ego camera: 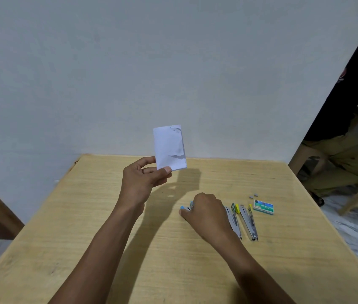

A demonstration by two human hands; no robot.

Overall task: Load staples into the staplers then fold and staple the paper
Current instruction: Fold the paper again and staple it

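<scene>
Wood table (86, 249): L hand (139, 178) pinches paper (169, 148) upright; R hand (206, 212) fingers (183, 214) curl round stapler (188, 207) (nose pts far-left corner, twd paper).

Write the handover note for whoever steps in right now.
Left hand pinches the folded paper by its lower corner, raised above the table.
Right hand curls over the blue-tipped stapler lying there; grip unclear.
Two yellow-tipped staplers lie to its right, staple box and loose staples beyond.
Done: paper folded. Loading cannot be judged.
Left, probably: staple the paper.
</scene>
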